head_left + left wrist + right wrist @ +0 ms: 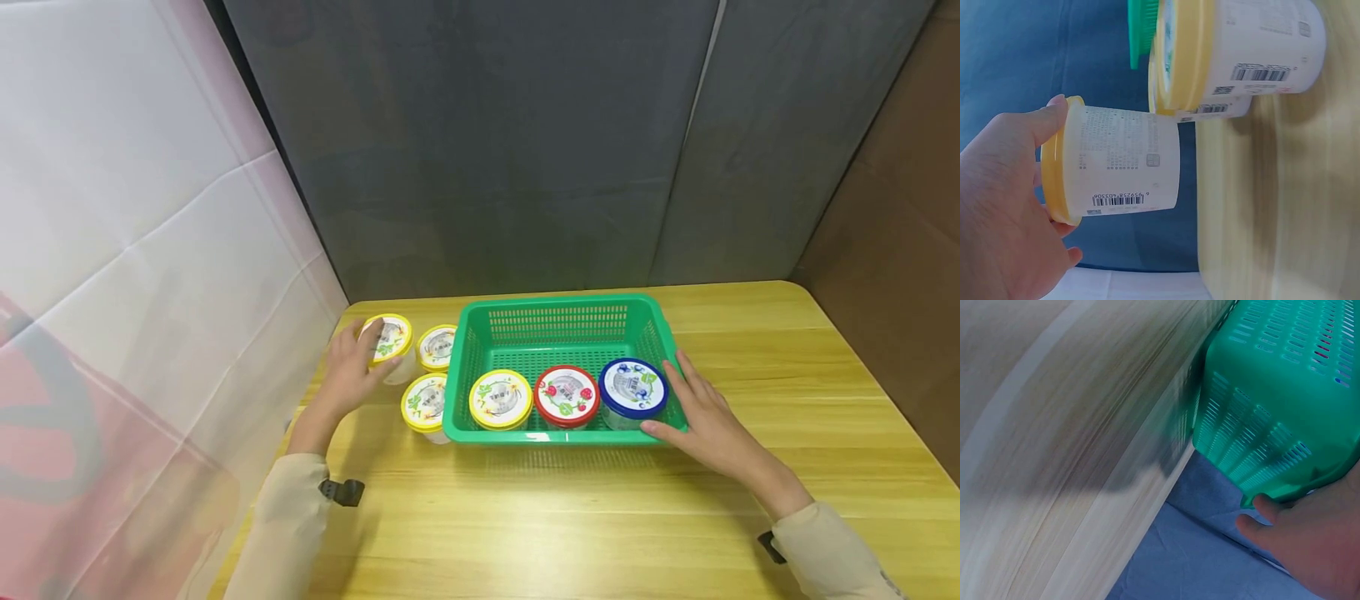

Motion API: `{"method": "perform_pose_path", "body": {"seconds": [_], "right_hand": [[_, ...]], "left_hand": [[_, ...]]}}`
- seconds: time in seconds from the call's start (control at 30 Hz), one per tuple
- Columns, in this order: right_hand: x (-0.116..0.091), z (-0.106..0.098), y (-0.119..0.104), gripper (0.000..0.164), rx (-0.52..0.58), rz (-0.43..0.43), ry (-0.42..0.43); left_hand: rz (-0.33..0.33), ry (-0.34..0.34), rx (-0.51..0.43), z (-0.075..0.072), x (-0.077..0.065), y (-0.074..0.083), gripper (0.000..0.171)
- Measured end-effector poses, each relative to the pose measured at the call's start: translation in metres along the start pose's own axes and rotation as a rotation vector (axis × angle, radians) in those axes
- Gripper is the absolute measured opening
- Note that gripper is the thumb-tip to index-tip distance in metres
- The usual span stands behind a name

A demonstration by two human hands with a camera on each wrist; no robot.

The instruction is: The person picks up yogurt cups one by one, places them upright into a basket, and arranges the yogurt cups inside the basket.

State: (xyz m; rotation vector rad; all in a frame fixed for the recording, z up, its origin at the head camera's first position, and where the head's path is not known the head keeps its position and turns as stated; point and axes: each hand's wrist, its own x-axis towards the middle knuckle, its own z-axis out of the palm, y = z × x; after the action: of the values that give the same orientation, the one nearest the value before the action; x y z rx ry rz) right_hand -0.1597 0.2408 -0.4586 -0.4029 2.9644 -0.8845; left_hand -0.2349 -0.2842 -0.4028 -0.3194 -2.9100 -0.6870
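My left hand (348, 367) grips a white tub with a yellow lid (1116, 162) by the lid's rim, thumb on one side and fingers on the other. In the left wrist view its base shows apart from the wooden table. Two more yellow-lidded tubs (425, 402) stand beside it, against the left side of a green plastic basket (555, 436). Along the basket's front, inside, sit a yellow-lidded tub (501, 400), a red-lidded tub (567, 397) and a blue-lidded tub (633, 389). Extended fingers of my right hand (708, 421) rest on the basket's right rim, the thumb at its front corner.
The wooden table (540, 525) carries everything. A dark grey partition (487, 150) rises behind its back edge. To the left hangs a pale printed sheet (150, 208), close to my left hand. A brown panel (892, 208) stands at the right.
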Motion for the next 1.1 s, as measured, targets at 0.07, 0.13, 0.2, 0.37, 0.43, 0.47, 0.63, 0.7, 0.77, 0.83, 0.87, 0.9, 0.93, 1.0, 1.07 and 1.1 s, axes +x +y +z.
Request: {"method": "perform_pose_path", "body": {"seconds": [0.07, 0.13, 0.2, 0.37, 0.43, 0.47, 0.63, 0.7, 0.77, 0.83, 0.87, 0.9, 0.93, 1.0, 1.07, 1.1], "right_hand": [[0.000, 0.000, 0.000, 0.106, 0.002, -0.003, 0.002], [0.000, 0.001, 0.000, 0.106, 0.003, -0.005, 0.002], [0.000, 0.001, 0.000, 0.106, 0.003, -0.007, 0.003], [0.000, 0.002, 0.001, 0.106, 0.002, -0.004, 0.001], [0.001, 0.002, 0.001, 0.106, 0.000, -0.003, 0.002], [0.001, 0.002, 0.001, 0.106, -0.001, -0.003, 0.002], [0.000, 0.001, 0.001, 0.105, 0.002, -0.005, 0.003], [0.000, 0.001, 0.001, 0.105, 0.004, -0.004, 0.004], [0.000, 0.001, 0.001, 0.105, 0.005, -0.003, 0.006], [0.000, 0.001, 0.000, 0.105, 0.003, -0.003, 0.007], [0.000, 0.000, 0.000, 0.105, 0.003, -0.003, 0.007], [0.000, 0.000, -0.001, 0.105, 0.003, -0.002, 0.007], [0.000, 0.000, -0.001, 0.105, 0.003, -0.002, 0.006], [-0.001, 0.000, -0.002, 0.105, 0.006, -0.001, 0.005], [-0.001, 0.000, -0.002, 0.105, 0.009, 0.001, 0.004], [-0.001, 0.000, -0.002, 0.105, 0.009, 0.002, 0.004]], "left_hand": [[0.008, 0.008, 0.003, -0.002, 0.002, 0.003, 0.072], [0.011, 0.012, 0.002, -0.004, 0.004, 0.004, 0.072], [0.012, 0.015, 0.001, -0.005, 0.005, 0.006, 0.073], [0.013, 0.021, 0.004, -0.008, 0.008, 0.011, 0.077], [0.018, 0.025, 0.005, -0.009, 0.010, 0.014, 0.078], [0.021, 0.025, 0.006, -0.009, 0.011, 0.016, 0.078], [0.029, 0.020, -0.001, -0.008, 0.017, 0.025, 0.078], [0.036, 0.021, -0.005, -0.006, 0.020, 0.029, 0.078], [0.045, 0.025, -0.008, -0.004, 0.024, 0.033, 0.077], [0.051, 0.031, -0.007, -0.003, 0.027, 0.038, 0.077], [0.055, 0.035, -0.007, -0.002, 0.029, 0.040, 0.077], [0.059, 0.037, -0.009, -0.002, 0.030, 0.043, 0.077], [0.062, 0.039, -0.009, -0.002, 0.031, 0.045, 0.076], [0.068, 0.046, -0.013, -0.001, 0.034, 0.050, 0.076], [0.078, 0.049, -0.017, 0.000, 0.036, 0.054, 0.076], [0.082, 0.050, -0.017, 0.000, 0.038, 0.056, 0.077]]}}
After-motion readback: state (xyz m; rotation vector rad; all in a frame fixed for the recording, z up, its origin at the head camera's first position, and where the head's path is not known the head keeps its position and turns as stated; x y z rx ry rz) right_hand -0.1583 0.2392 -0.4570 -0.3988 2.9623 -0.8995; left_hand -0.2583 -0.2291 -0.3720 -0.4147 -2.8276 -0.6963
